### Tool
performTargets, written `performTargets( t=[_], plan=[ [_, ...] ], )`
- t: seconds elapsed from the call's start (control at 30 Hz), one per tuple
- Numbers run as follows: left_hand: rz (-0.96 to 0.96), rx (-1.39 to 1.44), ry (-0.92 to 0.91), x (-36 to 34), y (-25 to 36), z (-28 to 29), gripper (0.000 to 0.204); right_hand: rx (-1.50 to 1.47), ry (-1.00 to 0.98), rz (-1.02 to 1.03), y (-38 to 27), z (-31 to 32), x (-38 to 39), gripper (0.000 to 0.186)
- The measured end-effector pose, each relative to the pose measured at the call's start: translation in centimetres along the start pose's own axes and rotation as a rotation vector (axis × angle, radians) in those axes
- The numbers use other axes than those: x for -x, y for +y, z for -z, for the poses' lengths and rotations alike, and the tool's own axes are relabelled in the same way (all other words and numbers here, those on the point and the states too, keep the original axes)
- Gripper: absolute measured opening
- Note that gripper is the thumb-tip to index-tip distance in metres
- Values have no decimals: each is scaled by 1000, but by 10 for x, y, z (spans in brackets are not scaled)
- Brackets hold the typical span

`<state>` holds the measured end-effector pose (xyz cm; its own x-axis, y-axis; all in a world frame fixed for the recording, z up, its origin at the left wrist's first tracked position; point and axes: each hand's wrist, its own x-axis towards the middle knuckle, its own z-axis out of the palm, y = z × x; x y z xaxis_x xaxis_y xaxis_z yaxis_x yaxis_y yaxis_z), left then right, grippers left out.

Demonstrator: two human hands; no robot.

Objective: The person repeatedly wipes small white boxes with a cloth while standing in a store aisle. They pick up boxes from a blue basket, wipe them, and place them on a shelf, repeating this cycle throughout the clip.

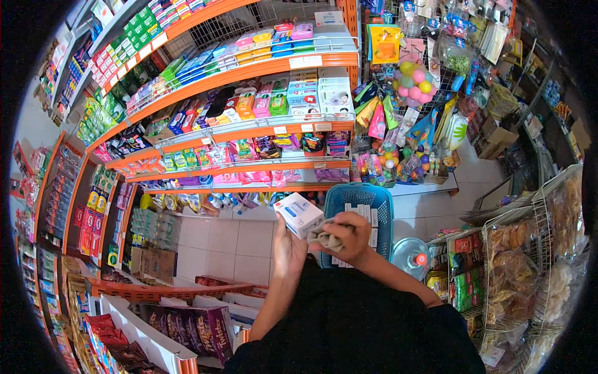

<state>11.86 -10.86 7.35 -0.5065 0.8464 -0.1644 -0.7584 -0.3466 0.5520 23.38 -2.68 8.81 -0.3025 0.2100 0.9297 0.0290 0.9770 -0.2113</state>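
Note:
A small white and blue soap box [298, 212] is held up in my left hand [289, 249], its fingers closed round the lower left side. My right hand [351, 237] grips a crumpled grey-beige cloth [328, 236] against the box's lower right edge. Just beyond my right hand stands a blue plastic basket [389, 215]. Several white boxes [364, 213] lie inside it, partly hidden by my right hand and forearm.
Ahead, an orange-edged shelf rack [249, 128] carries soaps and packets. Toys and coloured balls [414, 84] hang at the upper right. A large clear water bottle [411, 257] stands right of the basket. Snack racks [514, 268] line the right; a low shelf of purple boxes [193, 327] is near left.

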Motion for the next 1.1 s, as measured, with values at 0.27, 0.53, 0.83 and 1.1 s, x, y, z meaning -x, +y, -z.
performTargets(
  t=[0.27,0.53,0.83,1.1],
  plan=[
    [-44,93,-47,4,15,-10,52,54,73,-431,23,9,-14,32],
    [179,-437,-122,10,6,-14,58,70,-324,-324,28,0,-68,31],
    [159,-243,23,11,6,-22,59,-393,-326,-592,18,-2,-35,35],
    [299,-382,97,17,-13,-24,52,-383,-306,-839,49,-26,-3,39]
  ],
)
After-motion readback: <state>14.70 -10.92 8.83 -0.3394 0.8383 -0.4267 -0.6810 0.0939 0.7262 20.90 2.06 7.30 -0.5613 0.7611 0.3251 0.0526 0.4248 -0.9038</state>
